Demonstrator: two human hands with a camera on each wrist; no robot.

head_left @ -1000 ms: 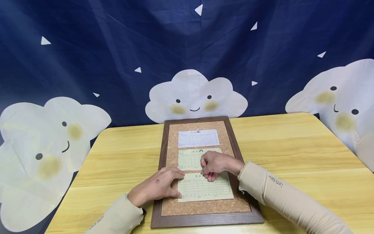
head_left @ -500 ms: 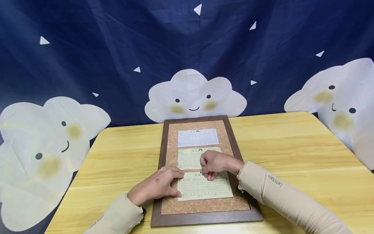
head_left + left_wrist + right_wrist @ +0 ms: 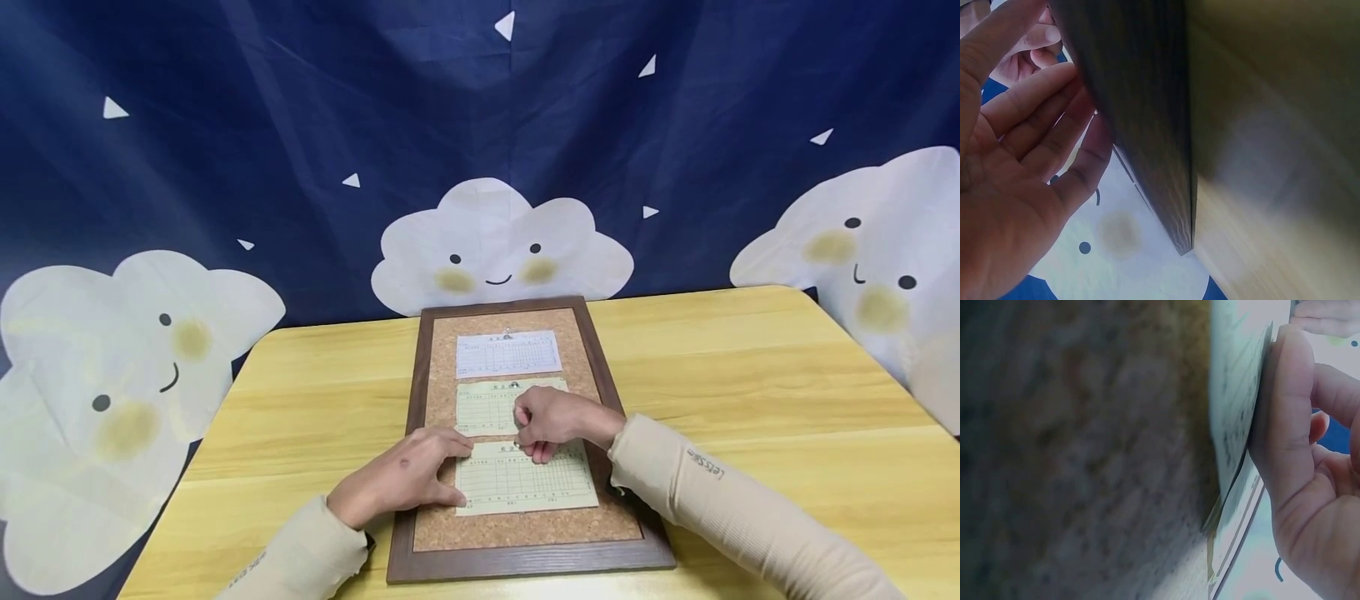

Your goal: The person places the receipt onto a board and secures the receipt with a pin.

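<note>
A brown-framed cork board (image 3: 525, 532) lies on the table, bearing three printed form slips in a column. The top slip (image 3: 508, 354) is white, and both the middle slip (image 3: 483, 410) and the lowest slip (image 3: 517, 487) are pale yellow. My left hand (image 3: 408, 471) rests at the lowest slip's left edge, thumb and fingers spread. At that slip's top edge, my right hand (image 3: 551, 417) pinches a small shiny pushpin (image 3: 517, 445), mostly hidden by the fingertips. In the right wrist view the right hand (image 3: 1310, 450) lies close against the paper.
A small pin (image 3: 507, 335) marks the white slip's top edge, and another pin (image 3: 515, 385) the middle slip's. The wooden table (image 3: 322, 392) extends to both sides. Behind it hangs a dark blue curtain (image 3: 300, 125) with clouds.
</note>
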